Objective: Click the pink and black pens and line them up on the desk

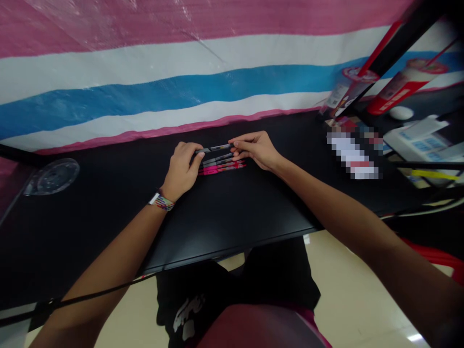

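the left hand (183, 165) and right hand (256, 150), fingers nearly closed, pinch opposite ends of a dark pen (216, 149) beside pink pens (219, 168) and, seemingly, a grey pen (218, 160).

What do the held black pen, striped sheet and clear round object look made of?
Held black pen: likely plastic, from its slim, smooth-looking barrel; blur leaves its finish open.
Striped sheet: probably thin plastic or coated fabric, shiny, with highlights along its creases.
Clear round object: probably plastic, glossy, see-through with bright glints.
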The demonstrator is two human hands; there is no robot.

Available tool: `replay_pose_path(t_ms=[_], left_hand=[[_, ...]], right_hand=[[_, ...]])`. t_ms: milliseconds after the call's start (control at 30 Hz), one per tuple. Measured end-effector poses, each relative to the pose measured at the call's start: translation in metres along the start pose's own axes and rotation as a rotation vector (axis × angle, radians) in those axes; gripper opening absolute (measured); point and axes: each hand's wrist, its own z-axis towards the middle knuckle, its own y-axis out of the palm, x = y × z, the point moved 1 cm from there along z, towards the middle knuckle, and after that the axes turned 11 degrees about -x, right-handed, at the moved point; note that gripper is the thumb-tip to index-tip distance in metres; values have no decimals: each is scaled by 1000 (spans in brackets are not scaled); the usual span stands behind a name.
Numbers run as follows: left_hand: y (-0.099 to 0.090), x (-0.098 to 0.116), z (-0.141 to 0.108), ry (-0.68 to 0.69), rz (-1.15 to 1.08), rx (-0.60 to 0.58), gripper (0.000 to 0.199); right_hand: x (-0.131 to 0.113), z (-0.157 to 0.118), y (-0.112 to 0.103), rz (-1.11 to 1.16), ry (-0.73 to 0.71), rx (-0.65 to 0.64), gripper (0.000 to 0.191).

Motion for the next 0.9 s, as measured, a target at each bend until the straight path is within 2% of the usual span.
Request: replay_pose_path(t_ms=[200,400,533,633,767,900], left_hand=[[1,-1,0,48,89,-65,42],[-1,1,0,29,82,-43,54],[-1,2,1,-6,-15,16,35],[0,1,2,-40,-81,87,30],[2,-4,4,-90,-156,72,46],[3,-7,5,-104,-284,129,24]], right_hand=[[-1,-1,0,36,39,11,23],[-2,-2,2,56,32,-9,25],[-4,-2,0,47,23,7,28],[-4,0,-2,57,0,-5,31],[-2,1,-2,41,-7,-25,35],[-1,1,-3,42,-16,1,37]])
